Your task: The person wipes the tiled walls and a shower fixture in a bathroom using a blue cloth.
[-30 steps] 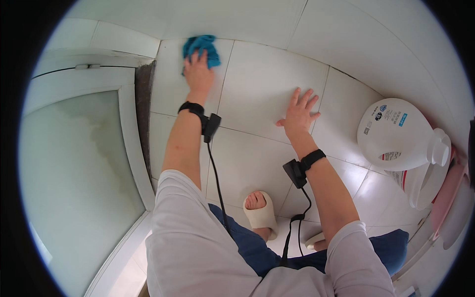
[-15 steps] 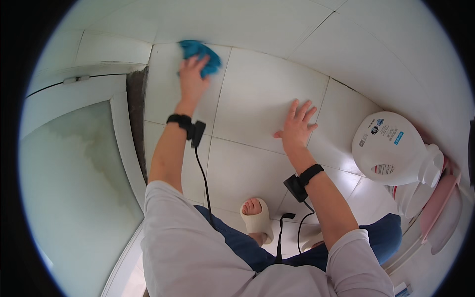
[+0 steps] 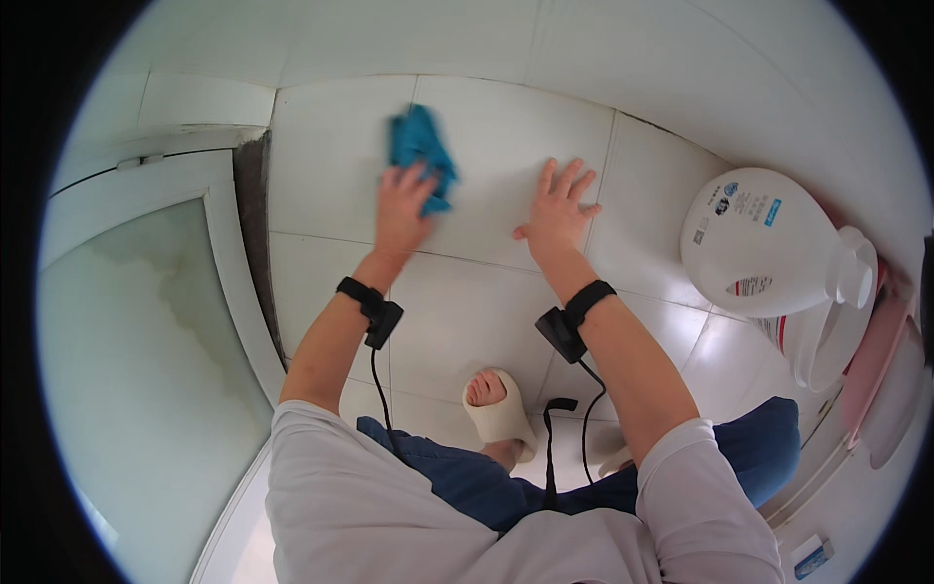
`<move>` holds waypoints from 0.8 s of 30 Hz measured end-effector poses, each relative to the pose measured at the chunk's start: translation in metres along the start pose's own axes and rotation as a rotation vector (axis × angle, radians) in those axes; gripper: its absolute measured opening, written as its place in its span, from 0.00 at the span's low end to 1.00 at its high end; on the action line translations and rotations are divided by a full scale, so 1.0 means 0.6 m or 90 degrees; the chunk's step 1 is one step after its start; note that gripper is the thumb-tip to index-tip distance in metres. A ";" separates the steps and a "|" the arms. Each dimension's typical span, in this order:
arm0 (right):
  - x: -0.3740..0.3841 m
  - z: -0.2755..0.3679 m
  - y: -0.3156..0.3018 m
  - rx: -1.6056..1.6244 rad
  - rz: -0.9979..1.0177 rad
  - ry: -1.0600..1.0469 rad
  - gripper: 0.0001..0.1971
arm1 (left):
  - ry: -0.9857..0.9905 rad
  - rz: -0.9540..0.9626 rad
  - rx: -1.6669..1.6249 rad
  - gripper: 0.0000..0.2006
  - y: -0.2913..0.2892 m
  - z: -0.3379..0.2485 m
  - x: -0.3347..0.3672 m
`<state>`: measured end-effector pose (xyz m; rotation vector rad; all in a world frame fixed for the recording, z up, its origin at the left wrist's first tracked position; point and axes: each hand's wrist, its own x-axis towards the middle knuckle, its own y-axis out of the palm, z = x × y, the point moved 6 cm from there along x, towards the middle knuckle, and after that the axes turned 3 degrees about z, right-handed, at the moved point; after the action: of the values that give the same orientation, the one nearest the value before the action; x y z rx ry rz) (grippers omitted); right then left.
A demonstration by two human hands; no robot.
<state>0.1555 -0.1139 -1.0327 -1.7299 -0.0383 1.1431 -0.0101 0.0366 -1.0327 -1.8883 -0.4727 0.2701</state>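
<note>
My left hand [image 3: 402,211] lies on the cloth [image 3: 416,138] near the far edge of the floor [image 3: 336,165], blur hiding whether its fingers clasp or merely press what should handle light, soft and limp, best taken mid-bunch, while my right hand [image 3: 560,220] splays empty.

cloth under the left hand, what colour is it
The cloth under the left hand is teal blue, showing best in the head view.

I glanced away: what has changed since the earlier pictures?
The left hand has slid the blue cloth rightward and away from the far wall, still touching it. The right hand stays spread on the floor tiles; the white plastic jug hasn't moved.
</note>
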 end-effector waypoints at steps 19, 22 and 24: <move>-0.229 -0.267 0.028 0.801 -0.331 -0.138 0.15 | 0.118 -0.015 -0.124 0.22 0.035 -0.321 0.202; -0.256 -0.354 0.046 1.033 -0.422 0.072 0.14 | 0.018 0.263 -0.096 0.15 0.081 -0.313 0.222; -0.288 -0.396 0.041 0.895 -0.706 0.143 0.19 | 0.038 0.468 -0.181 0.12 0.091 -0.394 0.199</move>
<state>0.2150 -0.3836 -0.9285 -0.3475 -0.0333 -0.0244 0.2031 -0.1253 -0.9943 -2.2864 0.2613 0.6515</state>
